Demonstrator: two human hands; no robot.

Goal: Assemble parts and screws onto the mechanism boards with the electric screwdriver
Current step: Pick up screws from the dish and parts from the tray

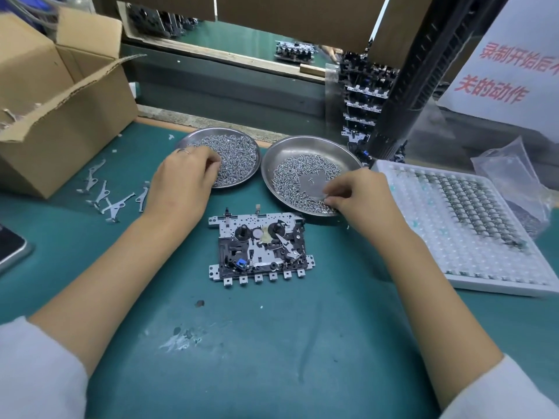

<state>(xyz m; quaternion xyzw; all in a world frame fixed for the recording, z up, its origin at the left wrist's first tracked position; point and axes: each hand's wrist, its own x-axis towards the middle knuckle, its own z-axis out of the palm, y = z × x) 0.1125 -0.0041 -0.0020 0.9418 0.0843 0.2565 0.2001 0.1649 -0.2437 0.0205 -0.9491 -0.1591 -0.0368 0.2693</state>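
Behind the screw dishes point(308, 149) (right): sign point(508, 65) reading "关的动作".

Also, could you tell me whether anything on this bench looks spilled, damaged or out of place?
The green mat is scuffed, with whitish worn patches near its front middle. Several grey metal levers lie loose beside the cardboard box, not in a tray. Otherwise nothing stands out.

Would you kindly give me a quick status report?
Left hand picking in left screw dish. Right hand pinching in right screw dish. Mechanism board flat between them, untouched. Screwdriver unseen.
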